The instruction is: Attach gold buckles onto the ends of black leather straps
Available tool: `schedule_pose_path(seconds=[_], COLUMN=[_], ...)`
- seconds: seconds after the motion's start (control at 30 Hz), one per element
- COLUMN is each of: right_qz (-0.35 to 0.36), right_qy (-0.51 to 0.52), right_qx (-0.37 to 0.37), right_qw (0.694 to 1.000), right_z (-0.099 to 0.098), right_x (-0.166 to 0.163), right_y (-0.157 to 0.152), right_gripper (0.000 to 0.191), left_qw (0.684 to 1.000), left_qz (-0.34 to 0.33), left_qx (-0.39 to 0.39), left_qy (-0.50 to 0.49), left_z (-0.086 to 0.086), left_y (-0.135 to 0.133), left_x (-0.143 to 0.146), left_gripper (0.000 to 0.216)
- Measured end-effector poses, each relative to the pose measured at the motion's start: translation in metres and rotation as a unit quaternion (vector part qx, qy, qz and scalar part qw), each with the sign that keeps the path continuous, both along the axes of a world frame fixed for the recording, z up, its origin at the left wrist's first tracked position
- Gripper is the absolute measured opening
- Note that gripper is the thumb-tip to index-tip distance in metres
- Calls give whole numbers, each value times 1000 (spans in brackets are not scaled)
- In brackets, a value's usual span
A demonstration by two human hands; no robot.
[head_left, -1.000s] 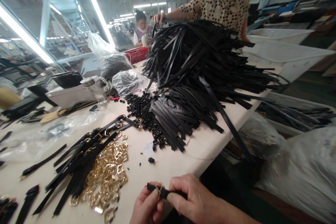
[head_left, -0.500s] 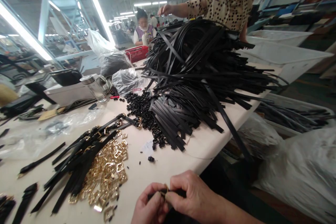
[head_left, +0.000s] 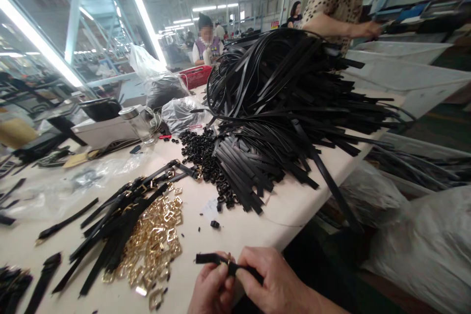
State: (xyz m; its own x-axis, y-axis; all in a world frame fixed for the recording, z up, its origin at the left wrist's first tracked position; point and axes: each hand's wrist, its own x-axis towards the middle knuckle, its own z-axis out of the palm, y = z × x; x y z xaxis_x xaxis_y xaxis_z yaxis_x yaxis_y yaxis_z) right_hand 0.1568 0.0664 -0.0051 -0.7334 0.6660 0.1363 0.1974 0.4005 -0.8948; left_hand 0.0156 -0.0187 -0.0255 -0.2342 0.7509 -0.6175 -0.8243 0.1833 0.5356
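Both my hands work at the near edge of the white table (head_left: 235, 228). My left hand (head_left: 210, 288) and my right hand (head_left: 273, 284) pinch a short black strap (head_left: 210, 258) with a small gold buckle on it at the point where the fingers meet; the strap's free end sticks out to the left. A heap of gold buckles (head_left: 158, 240) lies just left of my hands. Beside it are several black straps with buckles fitted (head_left: 121, 216). A pile of small black loops (head_left: 206, 159) lies farther back.
A large mound of long black straps (head_left: 290, 103) fills the table's middle and right. A glass jar (head_left: 138, 122), plastic bags (head_left: 180, 113) and a red basket (head_left: 195, 76) stand at the back. A person in a spotted top (head_left: 338, 5) works beyond the mound. White bins and bags stand on the right.
The strap's end has come out farther to the left of my fingers. The person in the spotted top has turned and reached to the right, away from the mound.
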Motion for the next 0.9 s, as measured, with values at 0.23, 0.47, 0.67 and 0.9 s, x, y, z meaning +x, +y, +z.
schedule_pose_path(seconds=[0.23,0.47,0.67,0.9], right_qz=[-5,2,-38,-70], right_qy=[-6,29,2,-41], right_qx=[18,-64,-47,-40], right_qw=[1000,998,998,996], right_z=[-6,0,1,0], right_x=[3,1,-3,-5], right_y=[2,1,-2,2], right_gripper=[19,14,16,19], left_qw=[998,982,984,956], left_qz=[-8,-2,22,40], left_qx=[-32,-4,-11,32], left_qy=[56,188,176,288], left_z=[-2,3,1,12], left_y=[0,0,4,5], left_x=[0,3,5,7], left_gripper=[60,53,55,48])
